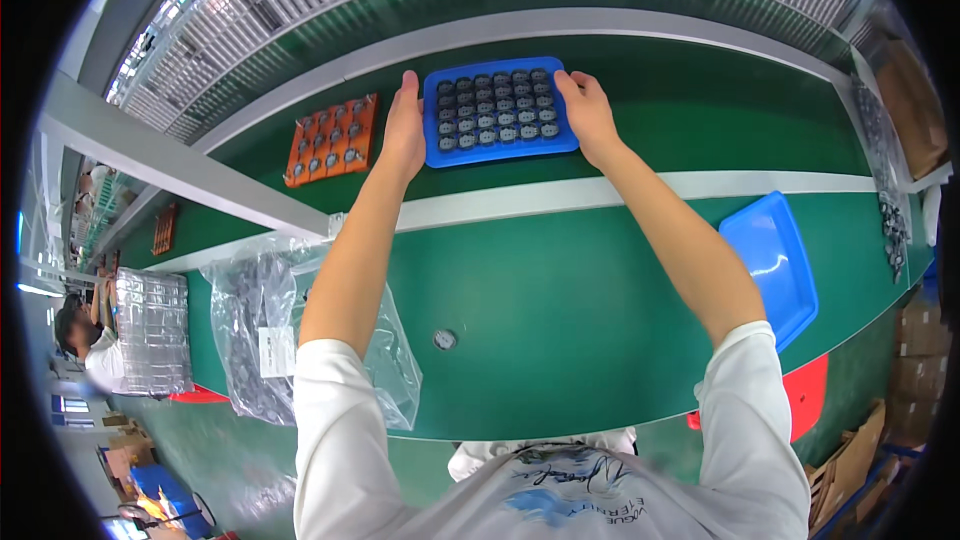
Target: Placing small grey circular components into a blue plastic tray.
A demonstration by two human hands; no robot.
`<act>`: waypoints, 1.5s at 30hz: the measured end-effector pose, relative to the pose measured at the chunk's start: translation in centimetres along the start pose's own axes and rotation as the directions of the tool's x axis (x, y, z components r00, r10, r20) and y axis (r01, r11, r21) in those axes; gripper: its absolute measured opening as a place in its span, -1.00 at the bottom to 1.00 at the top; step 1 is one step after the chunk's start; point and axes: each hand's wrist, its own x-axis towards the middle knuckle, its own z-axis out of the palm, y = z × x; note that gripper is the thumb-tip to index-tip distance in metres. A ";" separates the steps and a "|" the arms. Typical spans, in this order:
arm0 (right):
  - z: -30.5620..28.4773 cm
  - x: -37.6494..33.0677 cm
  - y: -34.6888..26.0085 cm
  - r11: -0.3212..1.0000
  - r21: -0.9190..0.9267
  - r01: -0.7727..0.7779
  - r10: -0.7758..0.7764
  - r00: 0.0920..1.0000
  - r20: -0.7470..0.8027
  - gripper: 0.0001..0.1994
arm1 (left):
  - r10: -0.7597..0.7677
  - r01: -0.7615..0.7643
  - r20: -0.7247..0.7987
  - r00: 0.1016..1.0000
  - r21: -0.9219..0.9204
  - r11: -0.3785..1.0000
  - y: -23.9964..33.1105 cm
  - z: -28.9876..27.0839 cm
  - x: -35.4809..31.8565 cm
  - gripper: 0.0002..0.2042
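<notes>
Both my arms reach across the bench to a blue tray (508,153) with rounded corners. Rows of small round dark-grey parts (485,122) fill it; what they are exactly I cannot make out. My left hand (404,132) grips the tray's left edge, thumb pointing up along the side. At the opposite edge my right hand (592,118) is closed on the rim, its fingers partly hidden. Left of the tray lies an orange tray (318,172) bearing several similar round parts. A single small round part (444,340) rests on the green bench nearer me.
A clear plastic bag (395,380) of grey parts lies at the left. An empty blue tray (780,260) leans at the right. A white rail (500,202) crosses the bench, and a white post (190,165) slants at left. Another person (95,345) works at far left.
</notes>
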 end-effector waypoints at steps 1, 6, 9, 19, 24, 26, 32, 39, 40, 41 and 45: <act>0.3 0.6 0.2 0.999 -0.037 -0.007 0.007 1.000 -0.002 -0.27 | -0.006 0.007 -0.022 1.000 0.019 1.000 -0.3 -0.5 1.1 -0.06; -5.0 -1.8 0.2 0.961 -0.250 0.114 -0.090 0.990 0.106 -0.36 | 0.166 -0.059 -0.134 0.977 0.577 0.814 2.1 -0.9 -4.2 -0.41; -16.7 -9.6 -2.9 0.478 -0.771 0.421 -0.455 0.870 0.192 -0.55 | 0.195 -0.348 0.315 0.929 0.558 0.754 6.5 -3.2 -17.7 -0.63; -20.3 -25.8 0.9 0.398 -0.888 0.229 0.011 0.967 0.254 -0.42 | 0.279 0.351 -0.321 0.905 0.935 -0.062 1.6 -18.1 -29.6 -0.49; -11.8 -26.8 -0.2 0.335 -0.698 0.633 -0.057 0.753 0.655 -0.42 | 0.048 0.699 -0.698 0.715 0.715 -0.008 4.7 -25.0 -27.3 -0.07; -8.6 -27.5 -1.1 0.382 -0.623 0.683 -0.189 0.717 0.671 -0.44 | 0.023 0.710 -0.710 0.704 0.701 -0.068 3.6 -28.9 -27.6 -0.04; 2.9 -31.9 -4.0 0.408 -0.428 0.807 -0.154 0.522 0.839 -0.50 | -0.070 0.648 -0.658 0.750 0.752 -0.117 3.7 -22.3 -28.9 0.11; 5.6 -27.6 0.7 0.470 -0.430 0.771 -0.171 0.557 0.813 -0.72 | 0.116 0.629 -0.629 0.769 0.776 0.038 1.8 -18.7 -26.2 -0.03; 5.2 -26.9 1.4 0.459 -0.365 0.810 -0.288 0.525 0.801 -0.80 | 0.154 0.562 -0.560 0.814 0.826 0.033 1.1 -17.3 -26.1 -0.09; 5.0 -26.9 0.5 0.457 -0.367 0.811 -0.287 0.524 0.802 -0.80 | 0.190 0.490 -0.485 0.854 0.871 0.025 0.5 -15.7 -26.2 -0.15; 5.5 -28.3 -3.0 0.881 -0.163 0.444 -0.222 0.693 0.686 -0.80 | 0.207 0.375 -0.395 0.895 0.918 0.129 -0.7 -11.4 -26.9 -0.24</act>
